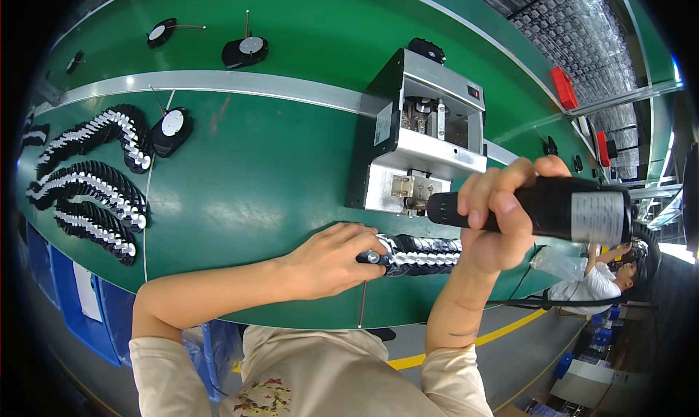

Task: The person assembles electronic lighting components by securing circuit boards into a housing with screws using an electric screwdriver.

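My right hand point(502, 213) is wrapped round a black electric screwdriver point(568, 207). The tool lies across the view, its narrow end pointing left, close to the front of a silver and black screw feeder point(386, 144). Its bit is not clearly visible. My left hand point(338, 255) is curled over the left end of a row of black parts with white round pieces point(422, 258). Between its fingers a small black part with a grey round top point(370, 257) shows. Below it, a thin red wire point(362, 308) hangs toward the table's near edge.
Curved rows of similar black and white parts point(95, 180) lie on the green table at left. Single wired parts point(171, 124) lie near them and on the far belt point(313, 24). A clear bag point(557, 262) lies at right, near another person point(601, 282).
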Motion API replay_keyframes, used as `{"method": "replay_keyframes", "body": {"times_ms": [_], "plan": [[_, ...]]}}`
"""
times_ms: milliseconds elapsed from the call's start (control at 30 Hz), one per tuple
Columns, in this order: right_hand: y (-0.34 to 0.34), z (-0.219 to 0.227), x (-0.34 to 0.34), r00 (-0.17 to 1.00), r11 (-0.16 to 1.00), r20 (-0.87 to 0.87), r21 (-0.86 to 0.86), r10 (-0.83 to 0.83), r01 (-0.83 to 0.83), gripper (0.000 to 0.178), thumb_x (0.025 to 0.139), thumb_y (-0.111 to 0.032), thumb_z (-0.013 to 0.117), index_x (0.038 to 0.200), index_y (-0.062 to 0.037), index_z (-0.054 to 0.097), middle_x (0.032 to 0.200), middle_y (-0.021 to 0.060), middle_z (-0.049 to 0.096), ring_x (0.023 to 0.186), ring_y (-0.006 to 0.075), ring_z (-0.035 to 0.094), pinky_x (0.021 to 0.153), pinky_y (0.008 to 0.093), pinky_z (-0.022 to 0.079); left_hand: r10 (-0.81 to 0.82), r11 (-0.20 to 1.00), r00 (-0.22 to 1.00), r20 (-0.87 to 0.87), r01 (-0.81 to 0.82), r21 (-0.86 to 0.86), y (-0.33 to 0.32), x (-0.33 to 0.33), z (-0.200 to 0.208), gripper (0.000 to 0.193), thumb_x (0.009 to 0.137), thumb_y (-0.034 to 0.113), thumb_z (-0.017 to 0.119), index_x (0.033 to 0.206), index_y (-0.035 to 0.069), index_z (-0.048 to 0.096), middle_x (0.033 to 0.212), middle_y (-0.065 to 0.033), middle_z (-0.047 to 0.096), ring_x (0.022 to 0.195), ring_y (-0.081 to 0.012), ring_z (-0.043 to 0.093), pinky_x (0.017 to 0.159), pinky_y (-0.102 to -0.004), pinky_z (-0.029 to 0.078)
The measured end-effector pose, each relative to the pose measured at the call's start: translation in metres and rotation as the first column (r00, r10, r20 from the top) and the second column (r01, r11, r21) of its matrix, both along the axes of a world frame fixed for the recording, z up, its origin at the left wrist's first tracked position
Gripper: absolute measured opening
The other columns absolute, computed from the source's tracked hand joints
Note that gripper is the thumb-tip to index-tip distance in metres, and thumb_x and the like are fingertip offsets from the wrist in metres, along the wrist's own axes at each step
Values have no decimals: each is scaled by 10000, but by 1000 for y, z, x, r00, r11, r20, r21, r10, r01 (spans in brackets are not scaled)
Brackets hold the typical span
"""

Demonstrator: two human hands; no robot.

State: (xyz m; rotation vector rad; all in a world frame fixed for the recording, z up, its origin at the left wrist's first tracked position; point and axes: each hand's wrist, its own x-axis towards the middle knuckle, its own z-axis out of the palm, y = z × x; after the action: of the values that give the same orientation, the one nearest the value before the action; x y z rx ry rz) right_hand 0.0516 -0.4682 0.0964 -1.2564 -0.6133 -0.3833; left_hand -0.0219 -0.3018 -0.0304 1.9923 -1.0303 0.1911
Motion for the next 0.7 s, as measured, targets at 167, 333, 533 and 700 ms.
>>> {"method": "replay_keyframes", "body": {"times_ms": [167, 333, 533, 700], "plan": [[6, -2, 2, 995, 997, -84, -43, 58, -61, 393, 774, -37, 561, 1140, -68, 422, 645, 43, 457, 404, 113, 407, 435, 291, 405, 3, 1000, 1000, -12, -3, 7, 2, -2, -1, 184, 757, 149, 692, 940, 134, 688, 1104, -67, 533, 1090, -287, 534, 918, -399, 477], [-10, -15, -39, 988, 990, -95, 78, 122, -115, 411, 790, -7, 627, 1121, -92, 400, 651, 37, 473, 419, 135, 453, 430, 301, 412, 38, 999, 998, 42, -37, -21, 1, -1, -4, 173, 747, 152, 729, 918, 142, 705, 1044, -52, 563, 1067, -289, 582, 873, -401, 505], [-13, -24, -73, 970, 992, -221, 104, 99, -78, 415, 780, -3, 677, 1055, -112, 387, 650, 40, 487, 445, 157, 480, 453, 315, 446, 46, 999, 998, 39, -46, -4, 2, -1, -1, 154, 761, 165, 719, 912, 140, 716, 1059, -54, 557, 1085, -289, 572, 893, -401, 502], [-15, -35, -76, 951, 991, -281, 54, 130, -119, 429, 778, 26, 671, 1061, -104, 375, 682, 60, 503, 507, 159, 500, 506, 335, 471, 28, 1000, 999, 15, -28, 1, 3, -2, 1, 161, 754, 161, 723, 912, 134, 716, 1074, -54, 557, 1094, -293, 568, 904, -402, 503]]}}
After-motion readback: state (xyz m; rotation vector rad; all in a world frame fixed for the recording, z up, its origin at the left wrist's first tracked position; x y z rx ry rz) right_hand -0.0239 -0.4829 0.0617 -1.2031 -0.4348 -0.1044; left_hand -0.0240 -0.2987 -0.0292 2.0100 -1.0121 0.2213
